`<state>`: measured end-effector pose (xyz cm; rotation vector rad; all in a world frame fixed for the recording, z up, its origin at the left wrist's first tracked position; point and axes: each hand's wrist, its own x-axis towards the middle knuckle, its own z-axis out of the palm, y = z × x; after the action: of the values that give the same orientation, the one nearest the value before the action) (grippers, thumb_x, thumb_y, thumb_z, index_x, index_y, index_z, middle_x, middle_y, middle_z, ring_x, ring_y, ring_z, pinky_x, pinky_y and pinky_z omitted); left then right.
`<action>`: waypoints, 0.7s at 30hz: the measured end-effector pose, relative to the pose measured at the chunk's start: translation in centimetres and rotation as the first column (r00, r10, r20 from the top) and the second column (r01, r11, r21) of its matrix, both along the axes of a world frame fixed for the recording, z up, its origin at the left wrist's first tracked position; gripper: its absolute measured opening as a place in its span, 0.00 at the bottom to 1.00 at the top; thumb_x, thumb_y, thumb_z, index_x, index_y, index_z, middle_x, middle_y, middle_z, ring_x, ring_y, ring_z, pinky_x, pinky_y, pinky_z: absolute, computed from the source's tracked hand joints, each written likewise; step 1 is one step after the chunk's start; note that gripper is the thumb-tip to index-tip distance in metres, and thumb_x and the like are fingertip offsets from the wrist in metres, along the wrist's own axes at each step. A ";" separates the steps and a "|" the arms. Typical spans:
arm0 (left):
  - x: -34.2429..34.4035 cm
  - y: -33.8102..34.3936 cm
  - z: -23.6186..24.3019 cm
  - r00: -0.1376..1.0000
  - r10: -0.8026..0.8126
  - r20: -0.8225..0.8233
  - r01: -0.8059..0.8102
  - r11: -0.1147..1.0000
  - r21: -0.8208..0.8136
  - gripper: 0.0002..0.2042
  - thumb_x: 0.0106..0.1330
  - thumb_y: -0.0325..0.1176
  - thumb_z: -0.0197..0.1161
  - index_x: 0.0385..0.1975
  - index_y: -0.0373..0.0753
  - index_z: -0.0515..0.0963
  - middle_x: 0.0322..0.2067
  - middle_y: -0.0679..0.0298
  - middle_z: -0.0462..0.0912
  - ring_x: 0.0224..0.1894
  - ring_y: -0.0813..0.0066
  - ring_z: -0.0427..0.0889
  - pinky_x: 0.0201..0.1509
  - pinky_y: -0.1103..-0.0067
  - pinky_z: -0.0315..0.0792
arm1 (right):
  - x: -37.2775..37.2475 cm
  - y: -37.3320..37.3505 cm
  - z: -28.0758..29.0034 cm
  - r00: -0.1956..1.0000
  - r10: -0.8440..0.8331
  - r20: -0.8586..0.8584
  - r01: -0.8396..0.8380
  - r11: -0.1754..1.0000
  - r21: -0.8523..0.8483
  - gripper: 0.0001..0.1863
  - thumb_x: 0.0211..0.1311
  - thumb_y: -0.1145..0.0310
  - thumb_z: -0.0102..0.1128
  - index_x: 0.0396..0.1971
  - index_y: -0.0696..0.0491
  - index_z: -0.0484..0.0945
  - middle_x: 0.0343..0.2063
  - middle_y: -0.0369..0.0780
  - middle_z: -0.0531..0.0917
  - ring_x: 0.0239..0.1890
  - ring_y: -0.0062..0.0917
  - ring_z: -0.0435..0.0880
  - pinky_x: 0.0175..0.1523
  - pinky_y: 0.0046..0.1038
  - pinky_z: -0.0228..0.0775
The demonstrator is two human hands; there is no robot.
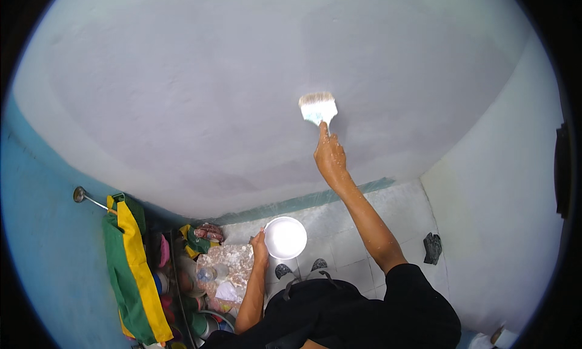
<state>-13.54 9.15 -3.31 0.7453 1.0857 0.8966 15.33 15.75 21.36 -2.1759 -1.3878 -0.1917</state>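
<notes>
My right hand (330, 155) grips the handle of a wide paintbrush (317, 109) whose pale bristles are up against the lavender-grey painted wall (212, 76) in front of me. Flecks of white paint dot that hand and forearm. Low down near my waist, my left hand (257, 247) holds a round white tub (285, 237) by its left side; its inside looks white, and I cannot tell how full it is.
A paint-spattered board (233, 264) and cluttered containers (206, 328) lie at lower left, beside green and yellow fabric (130, 264) hanging along the blue side wall (42, 240). A dark crumpled item (431, 248) lies on the tiled floor (345, 240) near the white right wall (485, 197).
</notes>
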 end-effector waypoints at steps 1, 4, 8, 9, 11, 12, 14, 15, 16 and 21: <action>0.1 0.1 0.0 1.000 -0.016 -0.014 0.016 1.000 0.005 0.21 0.74 0.43 0.50 0.44 0.29 0.80 0.39 0.62 0.83 0.40 0.76 0.79 0.47 0.79 0.71 | 0.0 -0.3 -0.6 1.000 0.000 -0.020 -0.001 0.999 -0.041 0.28 0.59 0.79 0.52 0.61 0.60 0.62 0.33 0.59 0.77 0.30 0.52 0.83 0.34 0.43 0.79; 0.1 0.6 0.2 0.999 -0.044 -0.022 0.044 0.999 0.014 0.21 0.75 0.43 0.50 0.46 0.28 0.79 0.40 0.61 0.83 0.41 0.75 0.80 0.47 0.80 0.71 | 1.0 -0.4 -0.5 0.997 0.030 -0.075 -0.039 0.992 -0.116 0.29 0.56 0.79 0.53 0.60 0.59 0.63 0.33 0.60 0.79 0.32 0.53 0.83 0.38 0.45 0.78; 0.1 0.9 0.6 0.997 -0.070 -0.039 0.071 0.997 0.035 0.20 0.75 0.42 0.50 0.46 0.28 0.79 0.40 0.61 0.83 0.40 0.75 0.80 0.47 0.80 0.72 | 4.9 0.9 5.8 0.977 0.212 0.022 -0.209 0.973 -0.100 0.23 0.58 0.72 0.54 0.55 0.55 0.69 0.40 0.56 0.81 0.36 0.49 0.83 0.37 0.46 0.76; 0.3 1.1 0.8 0.995 -0.083 -0.063 0.086 0.995 0.053 0.20 0.75 0.42 0.49 0.46 0.28 0.79 0.40 0.61 0.83 0.40 0.75 0.80 0.47 0.80 0.72 | 6.1 1.7 8.8 0.964 0.248 0.094 -0.233 0.961 -0.153 0.22 0.57 0.71 0.55 0.54 0.55 0.70 0.39 0.53 0.82 0.34 0.47 0.83 0.35 0.45 0.76; 0.7 1.1 1.2 0.990 -0.129 -0.058 0.132 0.990 0.051 0.20 0.75 0.42 0.49 0.45 0.29 0.79 0.39 0.61 0.83 0.40 0.76 0.80 0.46 0.80 0.72 | 7.8 3.0 15.5 0.961 0.251 0.113 -0.197 0.915 -0.351 0.22 0.56 0.69 0.55 0.52 0.55 0.72 0.37 0.48 0.83 0.28 0.42 0.83 0.30 0.41 0.75; 1.0 1.0 1.4 0.989 -0.128 -0.075 0.132 0.990 0.045 0.20 0.75 0.42 0.49 0.45 0.29 0.79 0.39 0.61 0.83 0.40 0.76 0.80 0.46 0.80 0.71 | 8.2 3.8 19.6 0.971 0.230 0.061 -0.175 0.865 -0.471 0.21 0.56 0.69 0.54 0.52 0.54 0.73 0.35 0.46 0.83 0.25 0.38 0.82 0.28 0.39 0.74; 1.4 0.8 1.7 0.989 -0.131 -0.061 0.133 0.991 0.018 0.20 0.75 0.42 0.49 0.45 0.29 0.80 0.39 0.62 0.83 0.40 0.76 0.79 0.46 0.80 0.71 | 7.7 4.0 26.2 0.981 0.176 0.087 -0.117 0.881 -0.459 0.21 0.55 0.70 0.53 0.51 0.54 0.75 0.26 0.44 0.81 0.18 0.28 0.76 0.21 0.32 0.69; 1.6 0.8 1.7 0.988 -0.135 -0.074 0.138 0.990 0.037 0.20 0.75 0.42 0.48 0.44 0.30 0.79 0.38 0.62 0.83 0.39 0.76 0.80 0.45 0.79 0.72 | 7.1 4.1 29.5 0.981 0.136 0.136 -0.052 0.870 -0.490 0.21 0.55 0.69 0.53 0.51 0.54 0.75 0.23 0.42 0.79 0.16 0.25 0.74 0.19 0.30 0.66; 1.7 0.6 1.6 0.986 -0.139 -0.088 0.144 0.988 0.056 0.19 0.75 0.43 0.48 0.43 0.31 0.79 0.36 0.62 0.82 0.38 0.75 0.80 0.43 0.78 0.73 | 6.2 4.0 32.3 0.976 0.134 0.174 -0.031 0.867 -0.497 0.21 0.54 0.69 0.54 0.51 0.54 0.76 0.19 0.41 0.77 0.14 0.22 0.71 0.16 0.27 0.63; 0.9 0.4 0.7 0.982 -0.168 -0.090 0.172 0.984 0.040 0.19 0.75 0.42 0.48 0.44 0.31 0.78 0.36 0.61 0.81 0.38 0.74 0.80 0.43 0.77 0.74 | 2.6 0.6 40.3 0.965 0.054 0.257 0.055 0.916 -0.398 0.19 0.58 0.74 0.45 0.48 0.61 0.77 0.33 0.51 0.85 0.27 0.34 0.83 0.34 0.36 0.77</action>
<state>-12.68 9.52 -2.65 0.9089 1.0619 0.7523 17.90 16.39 61.68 -2.5618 -1.6971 -0.2168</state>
